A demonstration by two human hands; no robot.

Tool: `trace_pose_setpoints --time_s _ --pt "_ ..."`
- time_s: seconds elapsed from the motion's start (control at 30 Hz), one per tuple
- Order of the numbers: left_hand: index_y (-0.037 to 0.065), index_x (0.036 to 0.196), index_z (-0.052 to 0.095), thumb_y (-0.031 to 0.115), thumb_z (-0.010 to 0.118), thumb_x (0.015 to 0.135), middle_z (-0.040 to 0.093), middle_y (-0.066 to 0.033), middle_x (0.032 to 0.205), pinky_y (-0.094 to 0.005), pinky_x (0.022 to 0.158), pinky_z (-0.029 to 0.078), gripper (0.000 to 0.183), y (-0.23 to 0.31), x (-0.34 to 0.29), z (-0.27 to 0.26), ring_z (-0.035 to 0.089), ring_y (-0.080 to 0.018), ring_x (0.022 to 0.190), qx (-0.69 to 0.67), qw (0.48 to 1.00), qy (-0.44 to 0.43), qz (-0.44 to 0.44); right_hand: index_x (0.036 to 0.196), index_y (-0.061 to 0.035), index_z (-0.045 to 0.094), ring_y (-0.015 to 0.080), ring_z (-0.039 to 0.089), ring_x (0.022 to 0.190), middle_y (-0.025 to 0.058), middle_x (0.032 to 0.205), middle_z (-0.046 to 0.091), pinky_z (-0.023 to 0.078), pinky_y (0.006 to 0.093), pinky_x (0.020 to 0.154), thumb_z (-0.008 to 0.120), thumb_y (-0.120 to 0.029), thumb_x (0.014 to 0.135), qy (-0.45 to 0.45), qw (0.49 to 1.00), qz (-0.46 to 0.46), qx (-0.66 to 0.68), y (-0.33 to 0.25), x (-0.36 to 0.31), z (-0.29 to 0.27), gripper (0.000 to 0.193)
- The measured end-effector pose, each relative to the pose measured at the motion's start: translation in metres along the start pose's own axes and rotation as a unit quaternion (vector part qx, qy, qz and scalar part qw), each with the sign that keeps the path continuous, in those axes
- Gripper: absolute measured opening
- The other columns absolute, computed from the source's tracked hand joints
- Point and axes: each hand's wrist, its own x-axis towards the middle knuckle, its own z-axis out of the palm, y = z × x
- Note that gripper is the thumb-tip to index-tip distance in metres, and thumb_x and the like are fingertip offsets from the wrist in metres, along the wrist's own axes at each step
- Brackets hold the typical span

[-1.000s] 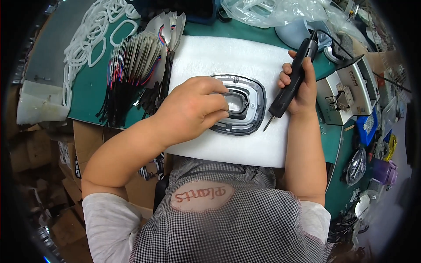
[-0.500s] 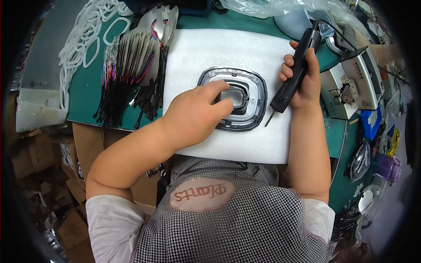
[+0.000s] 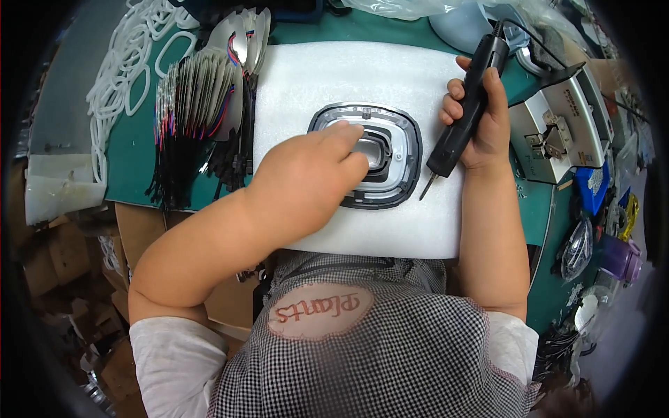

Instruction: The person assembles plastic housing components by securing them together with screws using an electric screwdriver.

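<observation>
A rounded-square plastic housing (image 3: 410,167), dark at its rim with white and silver rings inside, lies on a white foam pad (image 3: 334,70). Over its left part rests my left hand (image 3: 310,177), thumb and index finger curved around the raised centre piece and gripping it. The other fingertips are hidden under the hand. To the right of the housing, my right hand (image 3: 486,115) is wrapped around a black electric screwdriver (image 3: 468,111). Its bit points down and left, above the pad and apart from the housing.
Left of the pad lie a stack of thin plates with black wires (image 3: 191,104) and white looped rings (image 3: 122,73). On the right stands a metal box-shaped device (image 3: 561,129). Behind are a light blue bowl-like part (image 3: 456,28) and clear plastic film (image 3: 397,7). A purple container (image 3: 620,259) sits far right.
The whole view has shifted slightly. My left hand stays at the housing's centre, its fingers a little changed in pose. The screwdriver remains in my right hand, at nearly the same place.
</observation>
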Motion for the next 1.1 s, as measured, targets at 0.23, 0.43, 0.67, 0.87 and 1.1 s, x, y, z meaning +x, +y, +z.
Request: trace_pose_setpoints --time_s 0.23,0.43,0.67,0.87,1.1 --pt "0.008 0.085 0.062 0.008 0.072 0.073 0.063 -0.013 0.116 -0.0365 0.073 0.055 0.015 -0.013 -0.005 0.01 0.067 -0.0291 0.093 -0.14 0.989 0.025 -0.031 0.121 -0.0037 0.047 0.0148 0.054 0.056 0.0072 0.075 0.055 0.047 0.0296 0.053 0.06 -0.043 0.091 0.009 1.0 0.001 -0.001 0.001 -0.001 0.002 0.051" --pt "0.007 0.082 0.066 0.005 0.078 0.069 0.065 -0.0134 0.114 -0.0352 0.078 0.056 0.018 -0.024 -0.006 0.021 0.067 -0.0301 0.1 -0.204 0.977 0.066 -0.009 0.121 -0.0039 0.047 0.0151 0.054 0.056 0.0073 0.075 0.055 0.047 0.0294 0.053 0.06 -0.044 0.091 0.012 1.0 0.002 0.001 0.0 -0.003 0.003 0.051" --pt "0.006 0.081 0.066 0.003 0.078 0.069 0.064 -0.0133 0.113 -0.0352 0.082 0.057 0.018 -0.029 -0.009 0.03 0.066 -0.0313 0.105 -0.232 0.968 0.096 0.013 0.125 -0.0027 0.048 0.0109 0.048 0.057 0.005 0.078 0.05 0.045 0.0261 0.052 0.054 -0.045 0.095 0.027 0.999 -0.007 -0.029 0.002 -0.007 0.01 0.052" --pt "0.007 0.081 0.066 0.005 0.078 0.069 0.063 -0.0109 0.115 -0.0474 0.101 0.046 0.017 -0.039 -0.004 0.027 0.062 -0.0321 0.112 -0.252 0.966 0.051 0.019 0.125 -0.0026 0.047 0.0109 0.048 0.058 0.0049 0.078 0.05 0.045 0.026 0.053 0.054 -0.045 0.095 0.027 0.999 -0.007 -0.031 0.002 -0.006 0.008 0.053" --pt "0.009 0.082 0.066 0.006 0.076 0.072 0.063 -0.0085 0.116 -0.0533 0.11 0.034 0.015 -0.039 -0.001 0.026 0.058 -0.0306 0.119 -0.261 0.965 0.015 -0.006 0.121 -0.0025 0.047 0.0148 0.053 0.057 0.0071 0.076 0.054 0.047 0.0295 0.053 0.06 -0.044 0.091 0.004 1.0 -0.004 -0.005 0.0 -0.002 0.003 0.053"
